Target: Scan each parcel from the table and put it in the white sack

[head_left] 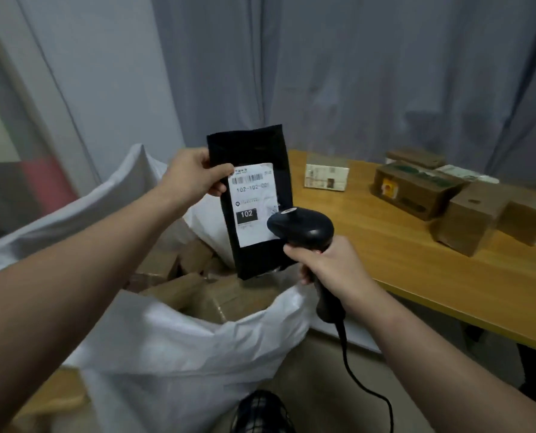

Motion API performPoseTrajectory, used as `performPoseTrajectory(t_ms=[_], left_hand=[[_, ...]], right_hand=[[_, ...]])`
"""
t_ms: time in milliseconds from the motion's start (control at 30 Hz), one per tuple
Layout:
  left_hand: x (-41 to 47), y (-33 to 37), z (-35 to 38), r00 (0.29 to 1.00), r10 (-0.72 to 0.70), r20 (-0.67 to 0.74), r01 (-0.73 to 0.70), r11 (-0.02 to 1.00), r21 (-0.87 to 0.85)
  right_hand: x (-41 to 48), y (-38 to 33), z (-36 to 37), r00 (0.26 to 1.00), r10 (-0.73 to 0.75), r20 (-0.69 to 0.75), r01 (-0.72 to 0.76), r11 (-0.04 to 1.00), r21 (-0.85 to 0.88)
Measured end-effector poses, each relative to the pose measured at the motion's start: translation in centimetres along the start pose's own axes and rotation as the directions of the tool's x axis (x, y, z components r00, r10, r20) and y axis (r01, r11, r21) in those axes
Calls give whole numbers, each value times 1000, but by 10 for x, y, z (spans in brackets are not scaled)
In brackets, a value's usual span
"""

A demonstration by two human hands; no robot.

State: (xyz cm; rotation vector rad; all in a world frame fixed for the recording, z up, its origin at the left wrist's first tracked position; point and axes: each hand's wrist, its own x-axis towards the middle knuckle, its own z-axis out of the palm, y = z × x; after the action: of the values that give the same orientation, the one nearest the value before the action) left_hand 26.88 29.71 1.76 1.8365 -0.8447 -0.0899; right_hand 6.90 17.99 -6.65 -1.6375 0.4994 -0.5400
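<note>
My left hand (195,175) holds a flat black parcel (254,151) upright by its upper left edge, above the open white sack (179,348). A white label with a barcode and "102" faces me on the parcel. My right hand (329,264) grips a black corded barcode scanner (302,229), its head close to the label's lower right corner. Several brown cardboard parcels (198,292) lie inside the sack.
A wooden table (385,245) stands at the right, with several brown boxes (416,192) and a small clear-wrapped packet (326,178) on it. Grey curtains hang behind. A black fan-like grille (260,414) sits on the floor below. The scanner's cable trails down.
</note>
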Motion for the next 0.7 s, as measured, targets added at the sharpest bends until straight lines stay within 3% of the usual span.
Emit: performPoseTrajectory(t_ms=[167,233,300,367,400,467,533,700], left_hand=[[1,-45,-69,980,-17,-199,31,997,69],[3,-62,-78,967,27,-252,44,961,273],[3,-75,-80,948,133,-289,48,838,543],[1,-88,-73,961,166,-222,33,727,686],[2,-97,-68,981,106,-160,42,694,719],[4,-117,-56,992,-129,-7,83,597,798],[3,-132,-45,951,-299,78,97,526,845],[8,-118,-17,980,-171,100,29,624,781]], right_hand=[[33,-5,53,998,-20,51,23,999,-47],[41,-4,66,998,-20,67,25,996,-82],[47,0,74,996,-10,83,17,996,-86],[52,6,79,997,9,83,-2,996,-91],[54,9,79,997,24,76,-17,996,-90],[57,13,79,996,59,59,-55,996,-67],[60,18,77,995,89,43,-87,995,-40],[66,23,64,994,108,11,-108,994,-19]])
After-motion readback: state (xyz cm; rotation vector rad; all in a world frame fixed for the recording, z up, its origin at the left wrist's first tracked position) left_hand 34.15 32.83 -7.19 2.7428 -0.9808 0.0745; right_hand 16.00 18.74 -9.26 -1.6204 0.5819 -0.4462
